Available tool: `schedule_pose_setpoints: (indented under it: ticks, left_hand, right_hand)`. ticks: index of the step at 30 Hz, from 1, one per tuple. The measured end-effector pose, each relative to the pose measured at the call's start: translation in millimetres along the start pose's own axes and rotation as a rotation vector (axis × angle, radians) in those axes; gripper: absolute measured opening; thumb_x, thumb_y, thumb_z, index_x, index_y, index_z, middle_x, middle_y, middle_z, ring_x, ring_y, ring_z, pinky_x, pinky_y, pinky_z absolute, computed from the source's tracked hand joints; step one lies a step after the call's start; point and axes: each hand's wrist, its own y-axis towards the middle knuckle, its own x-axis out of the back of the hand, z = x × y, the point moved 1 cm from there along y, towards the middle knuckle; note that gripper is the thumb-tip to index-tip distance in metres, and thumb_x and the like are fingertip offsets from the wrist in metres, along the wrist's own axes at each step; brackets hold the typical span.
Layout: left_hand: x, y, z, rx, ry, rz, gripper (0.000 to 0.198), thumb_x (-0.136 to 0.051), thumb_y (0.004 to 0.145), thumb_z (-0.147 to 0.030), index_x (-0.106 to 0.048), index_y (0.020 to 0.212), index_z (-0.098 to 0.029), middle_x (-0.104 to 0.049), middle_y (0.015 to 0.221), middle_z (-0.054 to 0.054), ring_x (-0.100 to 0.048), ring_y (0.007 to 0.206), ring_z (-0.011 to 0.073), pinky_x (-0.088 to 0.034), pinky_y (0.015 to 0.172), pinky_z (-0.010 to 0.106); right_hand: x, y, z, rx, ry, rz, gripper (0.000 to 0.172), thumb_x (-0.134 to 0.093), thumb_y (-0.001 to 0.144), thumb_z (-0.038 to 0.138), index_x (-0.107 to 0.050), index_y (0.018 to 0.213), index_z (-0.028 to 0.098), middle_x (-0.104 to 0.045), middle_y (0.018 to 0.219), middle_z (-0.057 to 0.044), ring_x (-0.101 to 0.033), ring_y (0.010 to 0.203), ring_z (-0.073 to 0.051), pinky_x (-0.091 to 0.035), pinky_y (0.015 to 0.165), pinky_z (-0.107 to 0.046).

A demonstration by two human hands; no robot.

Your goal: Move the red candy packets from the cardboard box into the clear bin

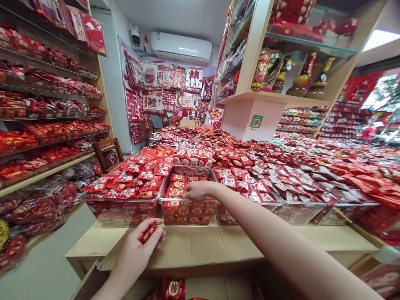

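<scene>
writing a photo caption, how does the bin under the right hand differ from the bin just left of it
Fill: the bin under the right hand shows bare inner wall at the back; the left bin is heaped above its rim.
Arrangement: packets in the first bin lie in fairly neat rows; the left bin's overlap loosely.
Both are clear and hold red packets.

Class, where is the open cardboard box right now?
In the head view, the cardboard box is at bottom centre, nearer the camera than the clear plastic bins.
</scene>
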Motion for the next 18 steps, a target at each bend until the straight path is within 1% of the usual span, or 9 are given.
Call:
schedule_pose_setpoints:
  ticks: [3, 5, 7, 10, 13, 15, 16, 17, 18]
  left_hand:
    - [1.1, -1, -4, 0.016, -0.077, 0.016, 0.032, -0.064, 0.069, -0.038, -0.056, 0.093, -0.019, -0.067, 0.071, 0.001, -0.06, 0.072, 0.0184, -0.05, 0.057, 0.026]
    - [2.3, -1, -8, 0.034, -0.144, 0.036, 0.032, -0.058, 0.073, -0.041, -0.055, 0.095, -0.019, -0.066, 0.073, 0.001, -0.06, 0.073, 0.0183, -0.05, 0.057, 0.026]
    - [4.0, -2, -13, 0.061, -0.218, 0.058, 0.034, -0.049, 0.078, -0.046, -0.054, 0.097, -0.019, -0.065, 0.07, 0.0, -0.06, 0.068, 0.0174, -0.049, 0.055, 0.026]
    - [7.1, -3, -22, 0.097, -0.327, 0.096, 0.044, -0.033, 0.081, -0.056, -0.052, 0.098, -0.019, -0.065, 0.065, 0.0, -0.059, 0.06, 0.0163, -0.047, 0.052, 0.026]
    - [6.9, -7, -28, 0.115, -0.406, 0.127, 0.055, -0.023, 0.08, -0.061, -0.049, 0.104, -0.02, -0.065, 0.063, 0.002, -0.059, 0.057, 0.0164, -0.045, 0.049, 0.026]
    - [1.3, -13, -30, 0.135, -0.449, 0.165, 0.058, -0.02, 0.079, -0.063, -0.046, 0.111, -0.022, -0.064, 0.06, 0.001, -0.058, 0.052, 0.0162, -0.043, 0.045, 0.025]
    - [-3.5, -17, -29, 0.153, -0.473, 0.198, 0.059, -0.02, 0.079, -0.064, -0.043, 0.115, -0.024, -0.064, 0.059, 0.001, -0.058, 0.05, 0.0162, -0.043, 0.043, 0.024]
    - [-9.5, -21, -27, 0.186, -0.493, 0.244, 0.06, -0.02, 0.078, -0.065, -0.04, 0.119, -0.026, -0.064, 0.059, 0.0, -0.058, 0.047, 0.0164, -0.042, 0.041, 0.024]
    - [-16.2, -26, -25, 0.236, -0.502, 0.304, 0.061, -0.019, 0.077, -0.066, -0.036, 0.122, -0.029, -0.064, 0.058, 0.0, -0.058, 0.044, 0.0164, -0.042, 0.038, 0.024]
  right_hand:
    - [-1, 0, -2, -0.006, 0.019, -0.034, 0.028, -0.044, 0.08, 0.031, -0.061, 0.09, 0.012, -0.065, 0.089, -0.01, -0.056, 0.072, -0.018, -0.036, 0.053, -0.023]
    - [-2, 0, -5, -0.006, 0.037, -0.067, 0.026, -0.045, 0.079, 0.033, -0.062, 0.086, 0.013, -0.065, 0.086, -0.009, -0.056, 0.069, -0.017, -0.035, 0.052, -0.023]
    - [-2, -2, -6, -0.002, 0.063, -0.121, 0.027, -0.045, 0.079, 0.035, -0.062, 0.079, 0.013, -0.065, 0.082, -0.009, -0.055, 0.066, -0.016, -0.035, 0.051, -0.023]
    - [-4, -12, -1, -0.006, 0.116, -0.289, 0.029, -0.041, 0.082, 0.035, -0.06, 0.081, 0.013, -0.064, 0.083, -0.009, -0.055, 0.07, -0.016, -0.037, 0.057, -0.023]
    - [-16, -33, 19, 0.023, 0.194, -0.496, 0.024, -0.035, 0.085, 0.027, -0.055, 0.088, 0.014, -0.062, 0.089, -0.008, -0.054, 0.078, -0.014, -0.038, 0.066, -0.023]
    - [-31, -50, 38, 0.112, 0.37, -0.604, 0.019, -0.038, 0.084, 0.024, -0.055, 0.087, 0.016, -0.061, 0.083, -0.004, -0.054, 0.076, -0.012, -0.039, 0.067, -0.022]
    - [-42, -58, 48, 0.164, 0.5, -0.628, 0.016, -0.042, 0.081, 0.023, -0.055, 0.088, 0.017, -0.061, 0.081, -0.003, -0.054, 0.073, -0.012, -0.039, 0.066, -0.021]
    - [-53, -66, 57, 0.214, 0.653, -0.606, 0.015, -0.045, 0.079, 0.023, -0.054, 0.091, 0.019, -0.06, 0.079, -0.002, -0.055, 0.07, -0.011, -0.041, 0.064, -0.021]
    - [-66, -72, 65, 0.254, 0.815, -0.531, 0.018, -0.047, 0.078, 0.023, -0.052, 0.094, 0.02, -0.06, 0.078, -0.001, -0.056, 0.065, -0.011, -0.042, 0.06, -0.021]
